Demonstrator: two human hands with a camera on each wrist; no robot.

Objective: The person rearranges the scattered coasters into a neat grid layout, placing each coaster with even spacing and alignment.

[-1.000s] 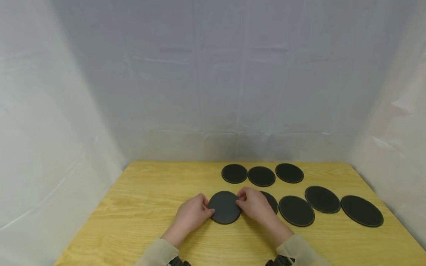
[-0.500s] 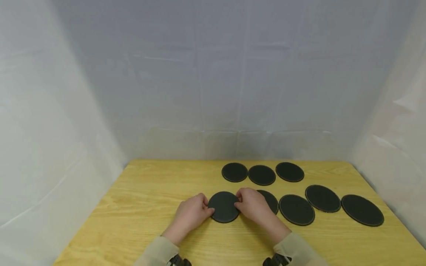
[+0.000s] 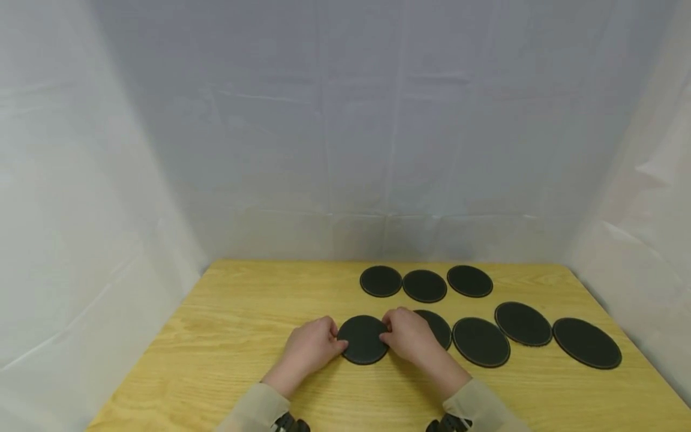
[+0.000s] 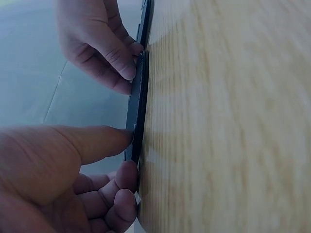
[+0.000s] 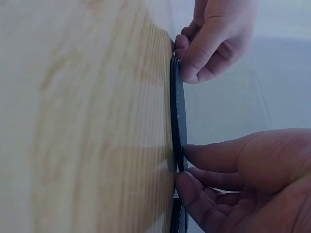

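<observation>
On wooden table (image 3: 227, 336), near front edge, just left of centre: black round coaster (image 3: 363, 339) lies flat, face up; round, so no long axis. Left hand (image 3: 310, 350) at its 9 o'clock rim, thumb and curled fingers (image 4: 119, 187) pinching edge. Right hand (image 3: 411, 336) at 3 o'clock rim, fingertips (image 5: 192, 158) pinching edge likewise. Second coaster (image 3: 438, 327) partly hidden behind right hand. Three more coasters run toward 3 o'clock; row of three (image 3: 424, 285) at 12 o'clock. No containers seen.
</observation>
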